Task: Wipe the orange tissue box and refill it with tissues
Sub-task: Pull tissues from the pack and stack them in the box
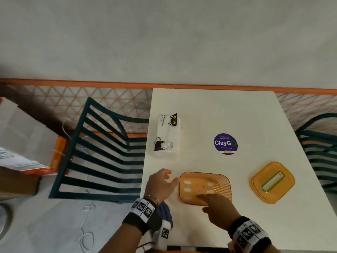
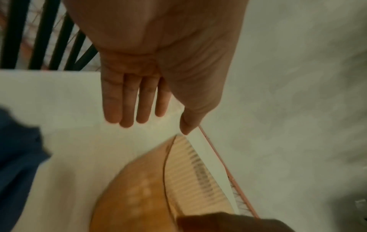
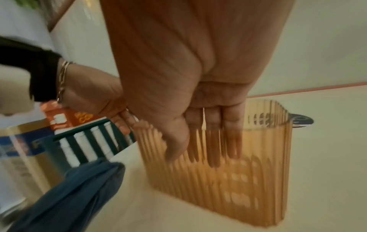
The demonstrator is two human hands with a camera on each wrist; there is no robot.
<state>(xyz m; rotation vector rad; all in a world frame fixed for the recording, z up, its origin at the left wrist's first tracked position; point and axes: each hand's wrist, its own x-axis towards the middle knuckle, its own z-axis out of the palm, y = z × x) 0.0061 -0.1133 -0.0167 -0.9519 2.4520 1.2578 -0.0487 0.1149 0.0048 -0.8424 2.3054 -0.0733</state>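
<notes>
The box (image 1: 205, 189), orange and ribbed, stood open-topped near the front edge of the white table (image 1: 255, 115). The right hand (image 1: 218, 209) was reached over its near wall; through the translucent plastic, in the right wrist view, straight fingers (image 3: 213, 141) were seen inside the box while the thumb lay on the outer face, so the wall was lightly held between them. The left hand (image 1: 161, 186) was kept just beside the box's left wall, spread wide with fingers straight and nothing held; whether its fingertips touched the wall could not be told. A blue cloth (image 1: 165, 211) was left on the table beneath the left wrist. The lid (image 1: 272, 182), orange with a slot, was laid well apart to the right of the box. A tissue pack (image 1: 168, 135) printed with black cats was placed farther back at the table's left edge, and a purple sticker (image 1: 225, 143) was seen between pack and lid. A dark slatted chair (image 1: 102, 152) stood to the left of the table.
</notes>
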